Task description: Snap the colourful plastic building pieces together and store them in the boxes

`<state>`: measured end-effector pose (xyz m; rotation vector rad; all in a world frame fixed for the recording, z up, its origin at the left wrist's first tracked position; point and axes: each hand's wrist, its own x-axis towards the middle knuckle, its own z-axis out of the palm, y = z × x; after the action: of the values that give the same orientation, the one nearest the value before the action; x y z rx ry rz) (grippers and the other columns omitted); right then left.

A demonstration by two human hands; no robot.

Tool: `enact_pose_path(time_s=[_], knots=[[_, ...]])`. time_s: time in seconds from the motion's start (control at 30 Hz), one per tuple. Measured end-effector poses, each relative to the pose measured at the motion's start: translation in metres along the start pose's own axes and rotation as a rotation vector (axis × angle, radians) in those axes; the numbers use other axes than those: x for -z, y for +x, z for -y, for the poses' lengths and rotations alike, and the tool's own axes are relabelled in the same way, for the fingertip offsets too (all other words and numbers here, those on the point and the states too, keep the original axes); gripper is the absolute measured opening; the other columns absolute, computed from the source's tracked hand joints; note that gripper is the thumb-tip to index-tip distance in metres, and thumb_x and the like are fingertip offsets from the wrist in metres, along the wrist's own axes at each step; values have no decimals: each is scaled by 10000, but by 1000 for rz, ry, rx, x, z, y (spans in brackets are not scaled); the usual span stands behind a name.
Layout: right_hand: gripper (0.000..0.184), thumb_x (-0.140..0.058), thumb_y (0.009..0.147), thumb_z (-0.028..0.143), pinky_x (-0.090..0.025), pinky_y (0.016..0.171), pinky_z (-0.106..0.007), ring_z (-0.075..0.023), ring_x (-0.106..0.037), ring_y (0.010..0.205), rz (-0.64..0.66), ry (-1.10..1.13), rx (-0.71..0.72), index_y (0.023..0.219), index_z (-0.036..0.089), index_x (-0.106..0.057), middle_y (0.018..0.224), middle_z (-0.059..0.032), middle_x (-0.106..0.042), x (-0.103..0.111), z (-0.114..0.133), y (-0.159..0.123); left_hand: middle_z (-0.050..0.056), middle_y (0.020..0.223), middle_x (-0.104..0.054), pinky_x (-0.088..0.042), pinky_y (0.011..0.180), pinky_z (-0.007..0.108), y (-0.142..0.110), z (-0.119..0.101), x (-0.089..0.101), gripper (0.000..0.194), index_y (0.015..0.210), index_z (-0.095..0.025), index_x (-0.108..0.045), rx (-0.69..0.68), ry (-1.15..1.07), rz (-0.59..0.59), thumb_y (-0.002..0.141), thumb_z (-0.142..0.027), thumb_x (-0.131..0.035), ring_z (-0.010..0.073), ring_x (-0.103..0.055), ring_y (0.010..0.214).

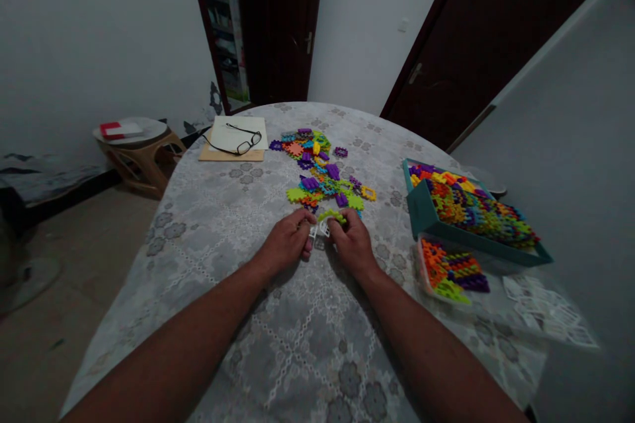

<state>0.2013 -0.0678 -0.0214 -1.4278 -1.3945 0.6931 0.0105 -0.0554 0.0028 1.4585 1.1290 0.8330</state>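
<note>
Both my hands meet over the near middle of the table (292, 330), close to each other. Between the fingers and thumb of my left hand (288, 238) is a small white plastic piece (312, 232). My right hand (353, 242) grips a lime-green toothed gear piece (331, 215), with another white plastic piece (324, 229) against it by the thumb. Whether the two white pieces touch is too small to tell. Just beyond my fingers lies a loose heap of colourful gear pieces (327, 186) in purple, lime, blue, orange and yellow.
At the right stands a teal box (421, 208) full of gear pieces, with a clear plastic tub (424, 271) of more before it. White pieces (546, 307) lie in a clear bag beyond the tub. Black-framed glasses (243, 147) rest on papers (223, 124) at the left.
</note>
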Motion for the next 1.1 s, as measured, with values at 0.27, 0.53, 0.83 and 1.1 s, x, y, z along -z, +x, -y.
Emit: enact_pose_path(time_s=[0.27, 0.53, 0.83, 1.1], knots=[[143, -567, 1008, 399, -484, 766, -333, -218, -633, 791, -45, -253, 250, 975, 262, -587, 863, -8, -664, -6, 5, -6, -7, 670, -671, -530, 545, 276, 0, -1, -7, 311, 984, -208, -658, 3, -46, 83, 980, -519, -648, 176, -673, 561], [234, -459, 1150, 352, -543, 866, -356, -243, -683, 943, 62, -335, 513, 1099, 235, -656, 1008, -91, -723, 5, 5, -7, 6, 713, -656, -450, 648, 304, 3, 1, -9, 293, 856, -208, -708, -150, 186, -32, 1002, -440, -604, 186, -606, 679], [290, -447, 1106, 361, -435, 749, -355, -228, -530, 769, 36, -371, 340, 825, 293, -429, 819, -36, -578, -9, 15, -11, 43, 874, -659, -499, 866, 360, 2, 2, -9, 255, 792, -222, -692, -308, 289, -138, 1001, -339, -603, 232, -640, 902], [341, -471, 1099, 479, -366, 638, -318, -199, -535, 664, 152, -178, 107, 817, 287, -460, 712, 22, -552, 1, 15, -7, 46, 858, -673, -509, 831, 348, 1, -1, -4, 302, 759, -217, -671, -286, 236, -67, 996, -394, -609, 228, -649, 888]])
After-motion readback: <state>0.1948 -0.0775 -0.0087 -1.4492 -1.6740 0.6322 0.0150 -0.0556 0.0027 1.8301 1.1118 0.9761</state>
